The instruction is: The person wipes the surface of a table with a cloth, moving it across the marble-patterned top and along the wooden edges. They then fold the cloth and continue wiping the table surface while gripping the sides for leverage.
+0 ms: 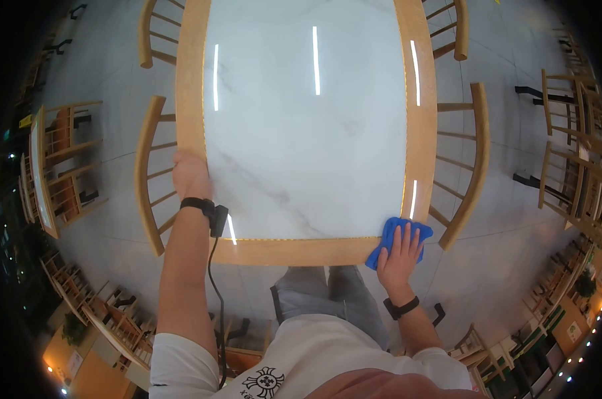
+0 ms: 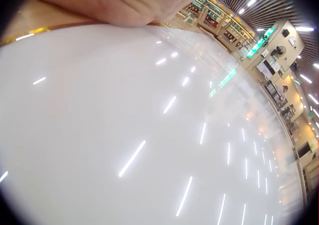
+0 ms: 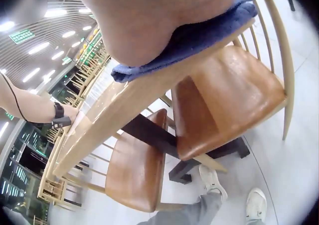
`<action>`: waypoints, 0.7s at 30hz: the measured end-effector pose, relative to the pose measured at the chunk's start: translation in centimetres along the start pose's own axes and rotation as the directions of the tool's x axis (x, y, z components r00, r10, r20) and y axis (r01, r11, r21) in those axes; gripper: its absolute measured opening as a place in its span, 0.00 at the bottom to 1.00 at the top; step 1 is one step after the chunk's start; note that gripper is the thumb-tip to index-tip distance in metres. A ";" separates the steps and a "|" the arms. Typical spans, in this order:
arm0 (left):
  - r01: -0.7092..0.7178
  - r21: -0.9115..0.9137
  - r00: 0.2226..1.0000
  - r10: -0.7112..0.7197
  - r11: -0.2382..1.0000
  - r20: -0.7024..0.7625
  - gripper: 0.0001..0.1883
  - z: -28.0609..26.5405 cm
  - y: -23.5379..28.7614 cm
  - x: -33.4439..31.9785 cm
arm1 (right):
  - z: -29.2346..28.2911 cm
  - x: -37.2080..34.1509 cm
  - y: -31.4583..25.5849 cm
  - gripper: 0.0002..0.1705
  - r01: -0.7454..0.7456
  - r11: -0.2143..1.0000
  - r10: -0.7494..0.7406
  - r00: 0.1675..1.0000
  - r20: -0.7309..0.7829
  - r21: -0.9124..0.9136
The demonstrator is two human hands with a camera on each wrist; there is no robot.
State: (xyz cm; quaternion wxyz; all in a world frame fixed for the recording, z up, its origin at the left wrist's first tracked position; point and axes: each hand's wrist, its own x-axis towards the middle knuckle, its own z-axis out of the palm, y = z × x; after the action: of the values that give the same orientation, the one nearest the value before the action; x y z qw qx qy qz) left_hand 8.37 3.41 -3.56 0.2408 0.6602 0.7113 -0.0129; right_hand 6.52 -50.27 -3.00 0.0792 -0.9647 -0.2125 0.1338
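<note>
A blue cloth (image 1: 389, 241) lies folded over the near right corner of a table with a marble-look top (image 1: 301, 153) and a wooden border. My right hand (image 1: 399, 258) rests flat on this cloth, fingers straight and slightly spread. From the right wrist view, the blue cloth (image 3: 199, 43) is bunched in layers between the palm and the wooden rim. On the left border of the table sits my left hand (image 1: 191, 177), its fingers mostly hidden. The left wrist view has that hand (image 2: 119, 3) low on the border, beside the glossy white surface.
Wooden chairs line both sides, with one chair back (image 1: 151, 173) close to my left arm and another chair back (image 1: 475, 166) at right. A cable (image 1: 214, 286) runs from the left wrist camera along the arm. Brown chair seats (image 3: 229, 98) stand below the table edge.
</note>
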 end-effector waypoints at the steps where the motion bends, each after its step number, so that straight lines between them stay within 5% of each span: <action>1: 0.006 0.017 1.000 -0.006 1.000 0.002 0.31 -0.3 0.3 -0.1 | -0.1 0.3 0.1 0.41 0.011 1.000 -0.011 1.000 0.001 -0.012; 4: -0.133 0.122 0.991 0.134 0.983 0.004 0.30 0.3 -1.4 1.0 | -0.8 2.3 0.3 0.41 0.068 0.997 -0.068 0.998 -0.001 -0.033; 13: 0.095 -0.030 0.995 -0.095 0.995 0.001 0.34 0.2 -0.7 0.7 | -5.0 19.4 -0.5 0.40 0.296 0.948 -0.304 0.951 -0.059 -0.119; 21: 0.167 0.042 0.985 -0.165 0.985 -0.053 0.35 -0.2 0.2 0.0 | -6.4 35.9 -2.2 0.38 0.364 0.909 -0.402 0.895 -0.195 -0.203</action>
State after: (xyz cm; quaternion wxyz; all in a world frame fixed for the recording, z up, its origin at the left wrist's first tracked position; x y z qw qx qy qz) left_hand 8.46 3.47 -3.34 0.2058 0.6041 0.7691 -0.0332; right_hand 38.97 -33.44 -4.49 0.0499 -0.9158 -0.3982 -0.0159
